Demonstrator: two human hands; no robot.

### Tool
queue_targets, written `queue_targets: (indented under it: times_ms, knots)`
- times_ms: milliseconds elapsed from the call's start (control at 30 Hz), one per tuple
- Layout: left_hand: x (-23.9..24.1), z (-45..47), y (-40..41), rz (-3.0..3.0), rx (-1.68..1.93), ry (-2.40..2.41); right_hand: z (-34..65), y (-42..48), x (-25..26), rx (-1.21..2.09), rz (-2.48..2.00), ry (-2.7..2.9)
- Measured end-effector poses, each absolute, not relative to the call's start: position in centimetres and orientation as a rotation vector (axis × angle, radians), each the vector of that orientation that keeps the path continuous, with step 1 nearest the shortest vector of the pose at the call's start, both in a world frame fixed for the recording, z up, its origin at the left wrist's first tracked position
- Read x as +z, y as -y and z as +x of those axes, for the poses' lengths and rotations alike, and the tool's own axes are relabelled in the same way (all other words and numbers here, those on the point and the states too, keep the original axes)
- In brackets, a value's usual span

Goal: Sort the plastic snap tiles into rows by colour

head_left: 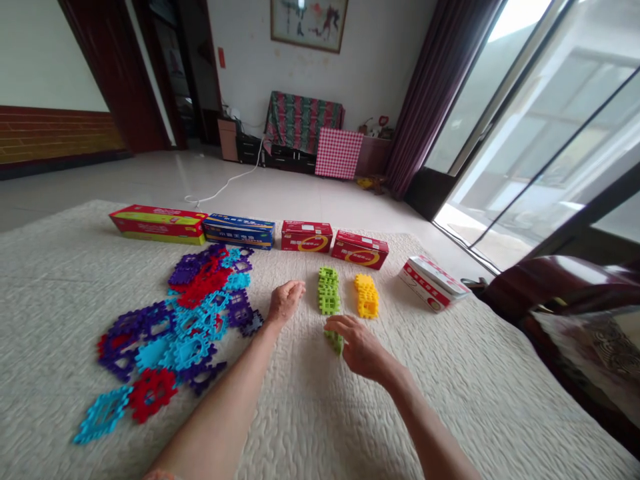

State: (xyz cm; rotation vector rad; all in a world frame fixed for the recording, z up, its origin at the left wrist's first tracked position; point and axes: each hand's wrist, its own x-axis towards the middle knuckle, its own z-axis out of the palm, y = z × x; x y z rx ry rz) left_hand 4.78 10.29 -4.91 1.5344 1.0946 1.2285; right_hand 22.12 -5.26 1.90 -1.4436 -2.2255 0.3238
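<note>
My right hand [356, 341] is over a small green interlocking plastic block [334, 342], fingers curved around it, covering part of it. A row of joined green blocks [329, 291] lies just beyond that hand. To its right is a shorter group of yellow blocks [367, 296]. My left hand [287, 301] is held closed above the blanket, left of the green row, and no piece shows in it. Left of that hand spreads a loose heap of notched plastic tiles: purple [240, 308], red [153, 395] and light blue [104, 415].
Along the blanket's [300, 413] far side stand a red and yellow-green box [157, 224], a blue box [239, 231], two red boxes [307, 237] [360, 249] and a white and red box [434, 283]. An armchair [565, 293] borders the right side.
</note>
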Motion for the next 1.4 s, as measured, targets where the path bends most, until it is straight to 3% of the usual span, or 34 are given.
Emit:
queue_targets:
  times_ms: [267, 533, 800, 1400]
  knots:
    - [-4.5, 4.8, -10.1, 1.562, 1.224, -1.1, 22.0, 5.8, 2.1, 0.268, -1.587, 2.348]
    - [-4.2, 4.9, -10.0, 1.609, 1.211, -1.13, 21.6, 1.9, -0.3, -0.107, -1.579, 1.948]
    - [-4.6, 5.0, -10.3, 1.64, 1.188, -1.16, 21.3, 1.3, -2.0, -0.174, -1.645, 1.922]
    - [-3.5, 4.9, -9.0, 1.588, 1.203, -1.191, 21.4, 1.1, -4.1, -0.415, -1.336, 2.061]
